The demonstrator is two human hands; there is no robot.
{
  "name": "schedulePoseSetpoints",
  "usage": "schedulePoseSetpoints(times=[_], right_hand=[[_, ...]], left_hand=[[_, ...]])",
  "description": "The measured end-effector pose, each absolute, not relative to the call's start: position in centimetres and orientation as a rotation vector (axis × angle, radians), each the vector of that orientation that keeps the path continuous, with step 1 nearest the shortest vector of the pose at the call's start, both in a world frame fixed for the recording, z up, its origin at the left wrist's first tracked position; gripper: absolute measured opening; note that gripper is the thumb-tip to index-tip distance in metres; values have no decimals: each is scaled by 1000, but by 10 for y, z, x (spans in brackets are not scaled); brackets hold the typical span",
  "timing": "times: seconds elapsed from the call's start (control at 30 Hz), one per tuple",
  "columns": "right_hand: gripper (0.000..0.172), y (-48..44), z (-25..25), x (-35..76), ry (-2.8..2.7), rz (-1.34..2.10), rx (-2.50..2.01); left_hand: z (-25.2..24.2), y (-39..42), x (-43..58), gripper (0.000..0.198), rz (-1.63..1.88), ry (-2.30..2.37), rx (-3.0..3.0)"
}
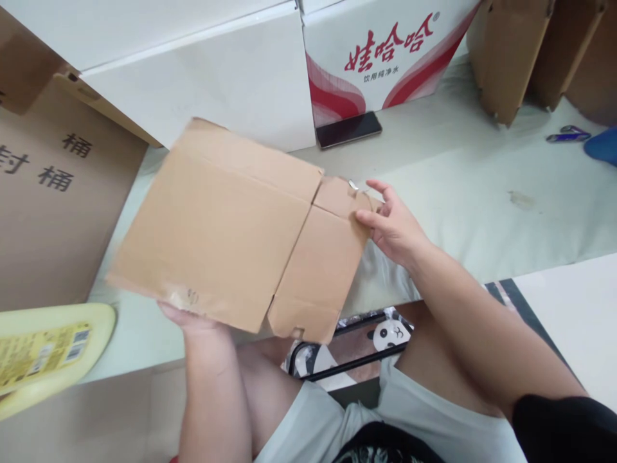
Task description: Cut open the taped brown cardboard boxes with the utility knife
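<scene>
A brown cardboard box (207,218), opened out with creased panels and side flaps, is tilted in the air above the pale surface. At its lower left edge my left hand (195,320) grips the cardboard, the fingers hidden behind the panel. My right hand (393,222) pinches the flap at the right end between thumb and fingers, with the index finger raised. Clear tape (180,296) shows near the lower edge, and a small shiny bit (353,185) sits on the upper flap.
White cartons (212,90) stand behind, one with red lettering (390,45). A black phone (349,130) lies before them. Brown cardboard (513,58) stands at the far right near a purple item (569,134). A large carton (58,193) and yellow package (53,350) are left.
</scene>
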State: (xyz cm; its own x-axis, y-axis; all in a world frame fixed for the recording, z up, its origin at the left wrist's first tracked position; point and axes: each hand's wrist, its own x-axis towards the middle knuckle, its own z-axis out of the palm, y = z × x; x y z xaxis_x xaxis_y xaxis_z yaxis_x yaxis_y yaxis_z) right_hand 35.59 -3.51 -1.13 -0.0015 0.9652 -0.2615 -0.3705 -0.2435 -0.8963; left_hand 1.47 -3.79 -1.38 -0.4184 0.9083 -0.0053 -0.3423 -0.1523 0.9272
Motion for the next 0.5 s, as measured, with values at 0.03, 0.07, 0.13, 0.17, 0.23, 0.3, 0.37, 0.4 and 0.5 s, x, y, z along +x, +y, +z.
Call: schedulePoseSetpoints(times=[0.03, 0.07, 0.13, 0.17, 0.23, 0.3, 0.37, 0.4, 0.5], right_hand=[[81, -36, -10, 354, -696, 1510, -1068], [77, -37, -9, 351, -679, 1537, -1021], [69, -40, -10, 346, -741, 1655, -974], [66, -42, -10, 344, -809, 1719, -983], [63, -47, -11, 343, -971, 1788, -1041], [60, -53, -7, 346, -1104, 1694, -1109], [55, -63, 4, 357, -1167, 1416, -1203], [52, -68, 13, 366, -1157, 1217, -1273], [48, -89, 46, 407, -1027, 503, -1511]], left_hand=[[-9, -37, 23, 53, 1849, 1158, 795], [-5, -35, 31, 47, 1852, 1119, 818], [3, -32, 42, 38, 1874, 1045, 806], [6, -30, 44, 35, 1881, 1019, 796], [11, -28, 42, 30, 1923, 999, 762], [13, -26, 35, 27, 1927, 1006, 654], [16, -25, 28, 27, 1838, 1020, 442], [18, -25, 26, 30, 1787, 1027, 330], [24, -28, 25, 36, 1664, 1005, 157]])
